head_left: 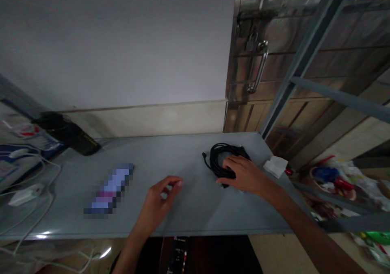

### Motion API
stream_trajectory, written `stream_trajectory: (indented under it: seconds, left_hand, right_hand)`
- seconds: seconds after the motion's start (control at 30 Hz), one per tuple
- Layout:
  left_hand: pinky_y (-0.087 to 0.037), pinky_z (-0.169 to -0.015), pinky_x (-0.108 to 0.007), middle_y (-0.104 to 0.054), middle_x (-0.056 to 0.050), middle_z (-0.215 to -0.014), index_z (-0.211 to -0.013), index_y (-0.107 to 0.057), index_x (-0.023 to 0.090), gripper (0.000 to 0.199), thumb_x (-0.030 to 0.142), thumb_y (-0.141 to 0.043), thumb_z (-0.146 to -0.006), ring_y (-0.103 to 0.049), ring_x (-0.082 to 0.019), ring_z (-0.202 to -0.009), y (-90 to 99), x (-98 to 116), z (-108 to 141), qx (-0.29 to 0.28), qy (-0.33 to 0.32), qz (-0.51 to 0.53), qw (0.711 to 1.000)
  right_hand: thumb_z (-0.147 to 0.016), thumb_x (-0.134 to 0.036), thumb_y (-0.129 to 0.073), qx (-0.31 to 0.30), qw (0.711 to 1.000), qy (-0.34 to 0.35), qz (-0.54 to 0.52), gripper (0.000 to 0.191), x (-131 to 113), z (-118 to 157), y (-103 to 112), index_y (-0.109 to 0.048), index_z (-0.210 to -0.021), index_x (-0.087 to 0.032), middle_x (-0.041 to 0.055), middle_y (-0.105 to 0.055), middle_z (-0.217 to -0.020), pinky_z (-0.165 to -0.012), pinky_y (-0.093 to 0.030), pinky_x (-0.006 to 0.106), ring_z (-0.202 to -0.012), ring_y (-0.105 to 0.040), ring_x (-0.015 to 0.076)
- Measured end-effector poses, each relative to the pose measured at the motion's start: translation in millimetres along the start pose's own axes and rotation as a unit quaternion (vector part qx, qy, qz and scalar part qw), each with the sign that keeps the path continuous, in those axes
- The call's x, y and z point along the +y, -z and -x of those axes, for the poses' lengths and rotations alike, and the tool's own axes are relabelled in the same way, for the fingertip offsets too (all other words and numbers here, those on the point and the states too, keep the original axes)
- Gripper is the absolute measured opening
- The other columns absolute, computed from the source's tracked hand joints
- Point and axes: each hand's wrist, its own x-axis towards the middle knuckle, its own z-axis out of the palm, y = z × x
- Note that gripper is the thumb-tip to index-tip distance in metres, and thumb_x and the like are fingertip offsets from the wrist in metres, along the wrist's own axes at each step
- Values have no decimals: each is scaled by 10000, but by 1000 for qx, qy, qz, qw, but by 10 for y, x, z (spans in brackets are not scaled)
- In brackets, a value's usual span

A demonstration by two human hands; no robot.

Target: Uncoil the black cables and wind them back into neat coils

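A coiled black cable (217, 154) lies on the right part of the grey table (195, 213), one plug sticking out at its left. My right hand (240, 172) rests over the near side of the coil, fingers curved around part of it. To the left, above the table's front area, my left hand (161, 196) is raised with thumb and fingertips brought together; whether anything tiny is between them is not visible. Further left lies a phone-like device (109, 190), its screen pixelated.
A black bottle (73, 133) lies at the back left, near white cables and a white adapter (27, 194). Crumpled white tissue (276, 166) sits at the right edge, beside a metal frame post (278, 99). Behind are a wall and a metal door.
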Motion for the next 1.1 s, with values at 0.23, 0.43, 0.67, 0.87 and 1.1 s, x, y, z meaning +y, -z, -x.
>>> stream_trajectory:
  seconds: [0.23,0.43,0.67,0.87,1.1]
  left_hand:
    - [-604,-1044,-429,-765,-119,-1253,-1267,-767,247,252,361,-667,-1065,-711,-261,-1196,-667,193,-1164,-46,-243,81,965]
    - [-575,-1069,-438,-787,-118,-1160,-1133,-786,222,265,357,-557,-1126,-722,-253,-1123,-1008,28,-1415,-89,-277,94,952]
    - [-534,-1118,-447,-798,-111,-1200,-1253,-760,220,321,408,-518,-1157,-705,-261,-1174,-898,-75,-1296,-67,-266,38,961]
    - [-571,-992,-389,-783,-90,-1079,-1140,-772,225,338,448,-519,-1155,-722,-233,-1031,-788,-151,-1377,-49,-219,29,974]
    - [-617,-928,-386,-789,-92,-1082,-1132,-777,223,270,461,-657,-1083,-748,-235,-981,-775,-164,-1356,-57,-155,35,986]
  right_hand:
    - [-870,-339,-946,-227,972,-46,-39,313,-211,-529,474,-672,-804,-201,35,-726,-848,-643,-448,314,-774,-683,219]
    - [-1018,-245,-659,-381,915,-111,-75,388,-367,-1038,801,-630,-636,-183,50,-727,-692,-562,-471,285,-609,-687,184]
    - [-1139,-470,-611,-112,991,1,-66,443,-317,-1311,1225,-650,-797,-191,21,-608,-668,-573,-311,303,-557,-523,152]
    - [-1100,-554,-710,165,944,92,-269,466,-559,-1282,1451,-559,-820,-214,-22,-493,-719,-594,-329,263,-651,-449,129]
    - [-1089,-459,-759,299,845,71,-438,382,-651,-1357,1393,-472,-930,-264,-65,-426,-715,-529,-347,262,-586,-391,119]
